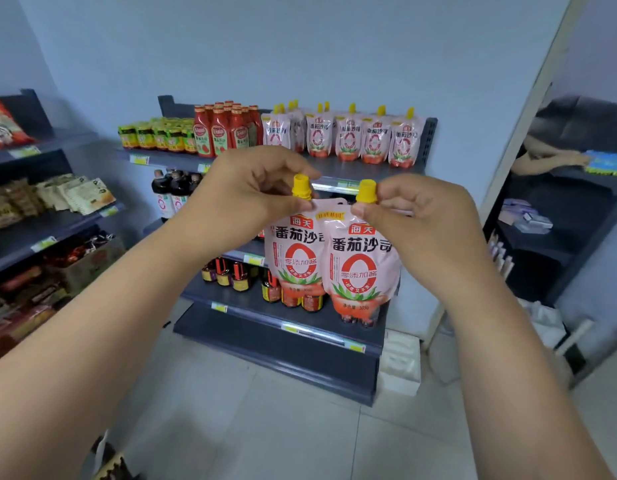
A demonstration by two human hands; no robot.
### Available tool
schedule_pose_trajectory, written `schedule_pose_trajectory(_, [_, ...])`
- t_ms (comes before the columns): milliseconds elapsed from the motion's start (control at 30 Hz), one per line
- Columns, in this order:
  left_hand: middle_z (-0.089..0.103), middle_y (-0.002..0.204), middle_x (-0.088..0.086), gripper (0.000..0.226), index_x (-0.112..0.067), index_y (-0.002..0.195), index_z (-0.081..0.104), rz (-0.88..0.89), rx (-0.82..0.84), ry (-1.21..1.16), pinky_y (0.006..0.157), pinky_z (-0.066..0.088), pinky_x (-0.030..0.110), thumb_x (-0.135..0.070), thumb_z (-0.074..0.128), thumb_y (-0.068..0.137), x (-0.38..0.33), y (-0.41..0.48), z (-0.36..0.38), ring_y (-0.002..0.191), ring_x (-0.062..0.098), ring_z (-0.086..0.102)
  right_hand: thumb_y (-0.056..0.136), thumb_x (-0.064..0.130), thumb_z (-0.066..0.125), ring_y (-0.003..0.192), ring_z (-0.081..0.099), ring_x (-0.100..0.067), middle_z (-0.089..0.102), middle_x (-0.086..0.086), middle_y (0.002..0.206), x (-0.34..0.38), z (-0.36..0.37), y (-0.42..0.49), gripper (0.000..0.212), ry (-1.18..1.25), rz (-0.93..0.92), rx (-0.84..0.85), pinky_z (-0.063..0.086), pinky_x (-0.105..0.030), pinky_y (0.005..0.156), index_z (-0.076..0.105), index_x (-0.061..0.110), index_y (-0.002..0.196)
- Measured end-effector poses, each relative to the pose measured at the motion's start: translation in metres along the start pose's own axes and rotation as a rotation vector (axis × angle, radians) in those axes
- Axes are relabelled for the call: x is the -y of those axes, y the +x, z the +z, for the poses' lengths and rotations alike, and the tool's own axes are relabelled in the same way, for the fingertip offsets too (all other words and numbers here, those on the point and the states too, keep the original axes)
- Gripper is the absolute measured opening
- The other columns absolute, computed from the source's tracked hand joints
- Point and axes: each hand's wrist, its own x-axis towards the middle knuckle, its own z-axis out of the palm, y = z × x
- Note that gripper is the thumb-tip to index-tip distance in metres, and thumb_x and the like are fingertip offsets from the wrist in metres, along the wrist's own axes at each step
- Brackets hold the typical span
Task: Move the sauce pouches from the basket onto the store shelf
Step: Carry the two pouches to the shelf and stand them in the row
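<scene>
- Left hand (251, 192): the grip pinches the neck of a pink soft-plastic sauce pouch with a yellow screw cap (295, 261), thumb and fingers pressed in just under the cap. Held there, the pouch hangs straight, label outward.
- Right hand (414, 216): the grip pinches a second pink yellow-capped pouch (361, 271) the same way. This one overlaps the front of the first and touches it.
- Location of both: in the air before the shelving, below the dark grey metal top shelf (369, 168). They are out of the basket and not yet shelved.
- Top shelf stock: a row of matching pink pouches (348, 140) stands upright, caps up. Bare shelf shows in front of the row, a likely landing spot.
- Neighbours: red ketchup bottles (227, 129) and green-labelled jars (158, 135) to the left, apparently grouped by kind.
- Basket: not plainly in view.
</scene>
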Motion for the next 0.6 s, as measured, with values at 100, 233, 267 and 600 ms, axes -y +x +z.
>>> schedule_pose_trajectory(100, [0.076, 0.094, 0.019, 0.032, -0.013, 0.107, 0.073, -0.011, -0.017, -0.013, 0.084, 0.060, 0.056, 0.002, 0.082, 0.079, 0.025, 0.033, -0.003, 0.090, 0.039, 0.074, 0.084, 0.024, 0.083, 0.081, 0.069, 0.009, 0.074, 0.027, 0.079, -0.017, 0.007, 0.042, 0.013, -0.020, -0.028, 0.016, 0.054, -0.019, 0.078, 0.073, 0.029, 0.077])
schedule_pose_trajectory(233, [0.077, 0.090, 0.012, 0.029, -0.009, 0.105, 0.072, -0.022, 0.020, 0.015, 0.083, 0.061, 0.053, -0.001, 0.082, 0.079, 0.063, 0.071, -0.014, 0.088, 0.034, 0.074, 0.084, 0.025, 0.082, 0.081, 0.068, 0.011, 0.073, 0.030, 0.079, -0.039, 0.026, 0.089, 0.013, -0.046, -0.037, 0.021, 0.051, -0.010, 0.074, 0.072, 0.030, 0.077])
schedule_pose_trajectory(267, [0.077, 0.088, 0.009, 0.029, -0.010, 0.105, 0.072, -0.020, 0.032, 0.029, 0.082, 0.061, 0.050, -0.002, 0.082, 0.079, 0.073, 0.081, -0.017, 0.087, 0.031, 0.075, 0.084, 0.026, 0.082, 0.082, 0.068, 0.011, 0.074, 0.029, 0.081, -0.045, 0.032, 0.100, 0.012, -0.054, -0.037, 0.025, 0.051, -0.010, 0.074, 0.073, 0.031, 0.078])
schedule_pose_trajectory(600, [0.077, 0.091, 0.010, 0.029, -0.017, 0.096, 0.073, 0.002, 0.132, -0.024, 0.081, 0.062, 0.042, 0.005, 0.081, 0.078, 0.170, 0.197, -0.066, 0.087, 0.029, 0.074, 0.084, 0.021, 0.082, 0.078, 0.073, 0.000, 0.079, 0.007, 0.084, -0.082, 0.097, 0.206, 0.007, -0.049, 0.001, -0.051, 0.052, -0.015, 0.064, 0.077, 0.016, 0.083])
